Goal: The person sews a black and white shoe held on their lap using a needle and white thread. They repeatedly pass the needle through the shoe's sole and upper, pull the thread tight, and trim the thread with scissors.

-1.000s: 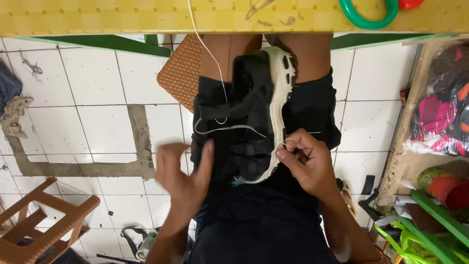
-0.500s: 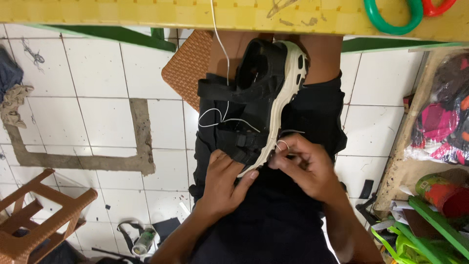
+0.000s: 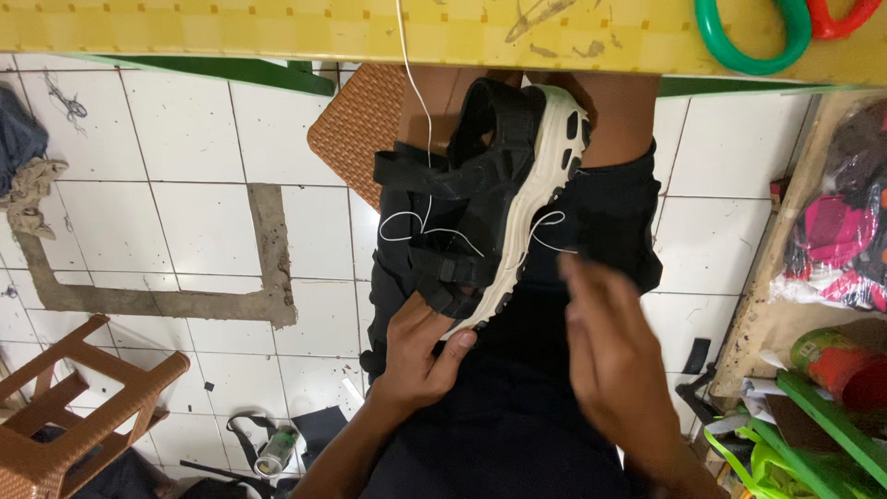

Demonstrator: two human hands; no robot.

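A black strapped sandal (image 3: 490, 194) with a thick white sole lies on my lap, toe end pointing away from me. My left hand (image 3: 420, 356) grips its near end, thumb pressed on the white sole. A white thread (image 3: 416, 111) hangs down from the yellow table edge and loops across the straps and over the sole. My right hand (image 3: 614, 365) hovers blurred just right of the sandal's heel, fingers extended and close together; whether it pinches the thread I cannot tell.
A yellow table edge (image 3: 277, 32) runs along the top, with green (image 3: 753, 46) and red rings on it. A brown woven mat (image 3: 360, 125) lies under my legs. A brown plastic stool (image 3: 74, 416) stands bottom left. Cluttered shelves (image 3: 822, 305) fill the right side.
My left hand moved from the air onto the sandal's near end and grips it. My right hand left the sole's edge and pulled back to the right.
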